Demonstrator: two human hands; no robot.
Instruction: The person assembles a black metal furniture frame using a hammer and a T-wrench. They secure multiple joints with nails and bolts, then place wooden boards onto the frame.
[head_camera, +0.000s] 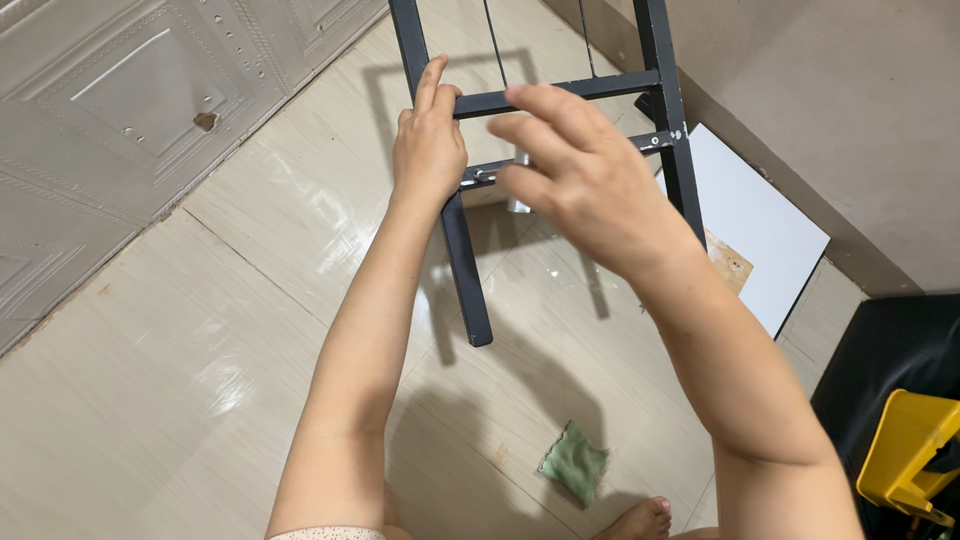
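Note:
A dark grey metal frame (468, 270) made of square tubes stands tilted over the tiled floor, with two crossbars between its two legs. My left hand (428, 140) grips the left leg where the crossbars meet it, its index finger stretched up along the tube. My right hand (575, 170) hovers in front of the crossbars with fingers apart and curved, holding nothing that I can see. A small silvery part (519, 160) shows behind the lower crossbar, mostly hidden by my right hand.
A green cloth (575, 462) lies on the beige tiled floor (200, 350) near my bare foot (636, 520). A white board (760, 225) leans against the right wall. A yellow plastic object (905, 455) sits on something black at lower right. An embossed grey panel (120, 110) fills the upper left.

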